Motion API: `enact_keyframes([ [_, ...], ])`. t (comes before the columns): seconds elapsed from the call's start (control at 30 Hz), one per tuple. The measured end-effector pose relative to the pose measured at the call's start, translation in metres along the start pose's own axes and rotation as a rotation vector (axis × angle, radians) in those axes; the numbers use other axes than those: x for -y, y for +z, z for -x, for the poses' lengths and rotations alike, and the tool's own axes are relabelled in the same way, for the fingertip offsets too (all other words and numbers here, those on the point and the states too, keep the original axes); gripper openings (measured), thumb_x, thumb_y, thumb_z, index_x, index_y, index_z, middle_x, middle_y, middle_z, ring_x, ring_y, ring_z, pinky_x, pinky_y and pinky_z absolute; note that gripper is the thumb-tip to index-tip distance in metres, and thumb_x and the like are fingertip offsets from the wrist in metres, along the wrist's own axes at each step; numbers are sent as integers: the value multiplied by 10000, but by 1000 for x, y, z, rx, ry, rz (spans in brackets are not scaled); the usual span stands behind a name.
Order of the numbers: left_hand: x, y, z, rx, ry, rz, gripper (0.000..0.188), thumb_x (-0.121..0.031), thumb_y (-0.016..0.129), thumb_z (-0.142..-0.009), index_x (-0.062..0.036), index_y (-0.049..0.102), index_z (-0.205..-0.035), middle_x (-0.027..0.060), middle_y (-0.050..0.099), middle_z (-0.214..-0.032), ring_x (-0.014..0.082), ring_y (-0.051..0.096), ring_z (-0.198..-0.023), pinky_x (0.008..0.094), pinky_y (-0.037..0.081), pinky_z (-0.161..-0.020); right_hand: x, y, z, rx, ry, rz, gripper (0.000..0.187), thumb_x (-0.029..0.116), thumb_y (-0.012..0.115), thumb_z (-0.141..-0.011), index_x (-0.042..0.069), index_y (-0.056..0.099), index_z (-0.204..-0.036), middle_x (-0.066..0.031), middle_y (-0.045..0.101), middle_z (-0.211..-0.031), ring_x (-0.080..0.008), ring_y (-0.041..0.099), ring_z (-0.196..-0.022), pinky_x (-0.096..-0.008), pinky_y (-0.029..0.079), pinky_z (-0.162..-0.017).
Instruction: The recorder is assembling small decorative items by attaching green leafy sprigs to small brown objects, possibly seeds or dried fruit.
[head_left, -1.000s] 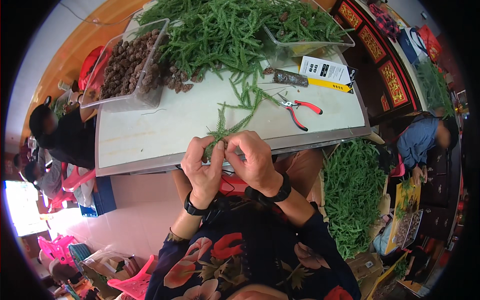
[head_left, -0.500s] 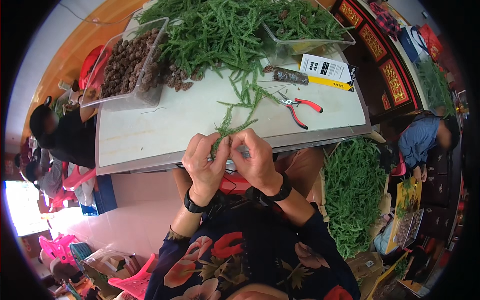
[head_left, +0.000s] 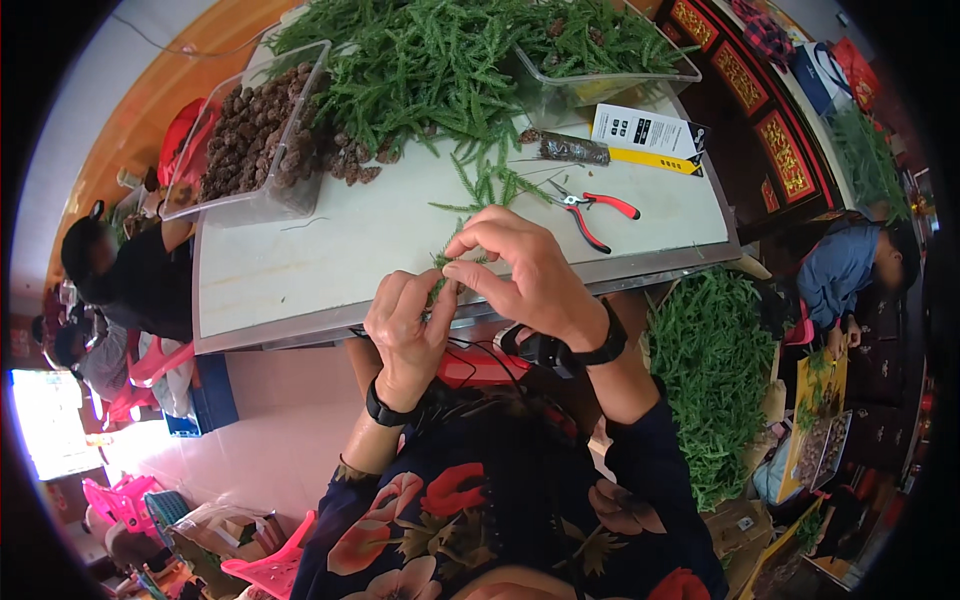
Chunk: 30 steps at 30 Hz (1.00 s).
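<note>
My left hand [head_left: 408,325] pinches a small green artificial fir sprig [head_left: 438,287] at the table's near edge. My right hand [head_left: 520,262] is bent over the top of the same sprig, thumb and forefinger pressed together at its needles. Most of the sprig is hidden by my fingers. Just beyond lies another green sprig [head_left: 490,187] with several side twigs. To the right of my hands, red-handled pliers [head_left: 592,212] rest on the table with their handles apart.
A clear bin of brown pine cones [head_left: 250,140] stands at the back left, with loose cones beside it. A heap of green sprigs [head_left: 420,75] and a second bin [head_left: 600,90] fill the back. A dark wrapped bundle of wires [head_left: 572,148] lies by a printed card [head_left: 645,135]. Other people sit left and right.
My right hand has risen and moved up over the sprig's top, from beside my left hand. My left hand keeps its grip in nearly the same place.
</note>
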<state>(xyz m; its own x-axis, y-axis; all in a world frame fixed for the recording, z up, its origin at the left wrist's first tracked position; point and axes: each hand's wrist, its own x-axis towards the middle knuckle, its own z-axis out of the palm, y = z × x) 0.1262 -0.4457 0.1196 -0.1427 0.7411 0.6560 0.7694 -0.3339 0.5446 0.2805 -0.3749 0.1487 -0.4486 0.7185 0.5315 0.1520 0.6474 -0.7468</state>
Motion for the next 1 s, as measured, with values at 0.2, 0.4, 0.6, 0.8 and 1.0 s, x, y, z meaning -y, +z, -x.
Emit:
enact_keyframes([
  [0.2,-10,-2,2,33,49,-20,150,-31,758,-700,-41,660,-813,68,528,-671,242,533,-612,352,423,-523,-2,-13,-4,226,236,-214,188,143,688,-842,3,637,-956,-78,595,-848,-153,532,-673,-275,438,-604],
  [0.4,-11,-1,3,77,44,-32,132,-27,747,-711,-38,658,-807,72,526,-672,245,530,-612,352,424,-527,-10,-10,0,297,228,-200,199,160,682,-842,-12,620,-922,-97,588,-827,-168,535,-650,-294,438,-597],
  [0.6,-6,0,1,190,-266,195,100,-39,730,-770,-5,665,-838,74,558,-711,177,531,-626,292,423,-553,-15,-1,13,34,266,-173,189,145,733,-818,19,603,-872,-34,581,-851,-114,526,-663,-249,413,-580],
  [0.8,5,5,-2,219,-513,489,65,-21,674,-854,33,641,-865,12,539,-734,63,475,-669,220,394,-609,-10,3,44,-159,-146,106,219,170,766,-781,44,615,-876,-66,615,-800,-192,575,-662,-292,442,-597],
  [1.0,10,10,0,174,-567,576,79,-32,687,-850,31,670,-893,41,611,-800,89,546,-743,226,437,-677,1,29,57,-155,100,374,199,190,735,-802,50,618,-879,-82,626,-713,-281,608,-617,-347,458,-551],
])
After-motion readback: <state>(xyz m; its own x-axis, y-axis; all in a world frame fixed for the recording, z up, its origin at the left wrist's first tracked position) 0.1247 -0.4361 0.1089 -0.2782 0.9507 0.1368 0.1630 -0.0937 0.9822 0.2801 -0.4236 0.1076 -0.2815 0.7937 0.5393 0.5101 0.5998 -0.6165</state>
